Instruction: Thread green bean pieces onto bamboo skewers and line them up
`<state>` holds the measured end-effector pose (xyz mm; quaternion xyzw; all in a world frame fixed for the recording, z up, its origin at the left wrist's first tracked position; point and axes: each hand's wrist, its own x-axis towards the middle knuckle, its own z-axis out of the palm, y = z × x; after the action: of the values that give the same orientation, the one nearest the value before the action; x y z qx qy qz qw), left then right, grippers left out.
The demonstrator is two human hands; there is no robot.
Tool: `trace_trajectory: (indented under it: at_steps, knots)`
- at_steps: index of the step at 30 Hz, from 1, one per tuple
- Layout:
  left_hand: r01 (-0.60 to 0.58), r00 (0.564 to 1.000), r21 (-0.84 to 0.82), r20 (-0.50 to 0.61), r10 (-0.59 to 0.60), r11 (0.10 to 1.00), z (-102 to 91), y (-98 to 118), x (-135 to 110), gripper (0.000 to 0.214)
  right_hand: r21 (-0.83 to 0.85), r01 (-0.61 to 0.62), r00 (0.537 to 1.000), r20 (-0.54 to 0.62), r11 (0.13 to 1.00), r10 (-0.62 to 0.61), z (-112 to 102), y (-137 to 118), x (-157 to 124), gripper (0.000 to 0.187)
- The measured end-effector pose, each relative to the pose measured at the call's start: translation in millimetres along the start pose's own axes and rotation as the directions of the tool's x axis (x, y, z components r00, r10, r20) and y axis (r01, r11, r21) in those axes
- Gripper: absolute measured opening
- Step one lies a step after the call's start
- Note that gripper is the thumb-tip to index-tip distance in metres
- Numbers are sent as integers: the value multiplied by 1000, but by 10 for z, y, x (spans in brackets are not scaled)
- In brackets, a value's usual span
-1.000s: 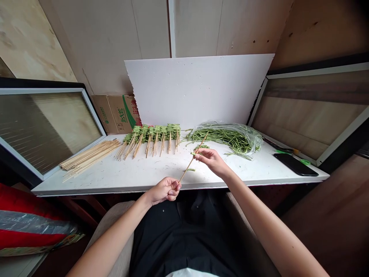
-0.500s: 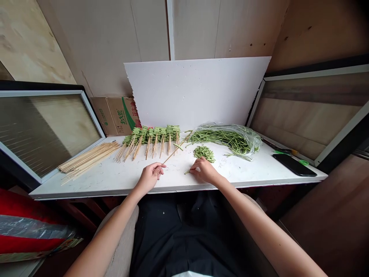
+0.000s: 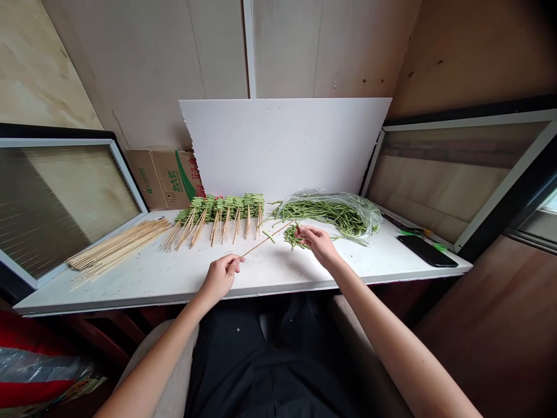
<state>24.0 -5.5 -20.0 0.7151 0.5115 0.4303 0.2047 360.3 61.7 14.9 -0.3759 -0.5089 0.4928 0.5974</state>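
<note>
Bamboo skewer (image 3: 256, 247) lies at a slant just left of the frame's centre. Its blunt end is pinched between thumb and fingers of the left hand (image 3: 221, 274), and its tip rises toward the upper right. One short bean piece (image 3: 268, 236) sits about midway along it. The right hand (image 3: 321, 242) is at centre frame, fingers drawn together at the edge of a small heap of cut bean pieces (image 3: 290, 236), close to the skewer's tip. Whether a piece is already between those fingers cannot be told.

To thread well, I would keep the left grip low on the stick so the shaft stays rigid. Each piece is best met square across its middle and pushed on from its sides, fingertips kept clear of the point. A skewed entry would likely split so thin a pod.

A clear plastic bag (image 3: 363, 210), right of centre, lies open on the white table (image 3: 304, 276), with a bundle of long green beans (image 3: 324, 208) spilling out leftward. A cardboard box (image 3: 167, 177) stands upper left against the wall; its contents are hidden. Loaded skewers (image 3: 221, 210) lie in a row before the white foam board (image 3: 282, 145), and bare skewers (image 3: 117, 247) are piled at the left.
</note>
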Motion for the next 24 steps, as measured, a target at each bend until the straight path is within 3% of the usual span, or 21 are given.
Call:
trace_trajectory:
  at_steps: [7, 24]
  knots:
    - [-16, 999, 22, 36, 16, 1000, 8, 41, -16, 37, 226, -51, 998, -19, 973, 57, 54, -88, -25, 45]
    - [13, 997, -33, 79, -11, 999, 58, 129, -49, 43, 297, -88, 996, 46, 951, 78, 99, -176, -83, 38]
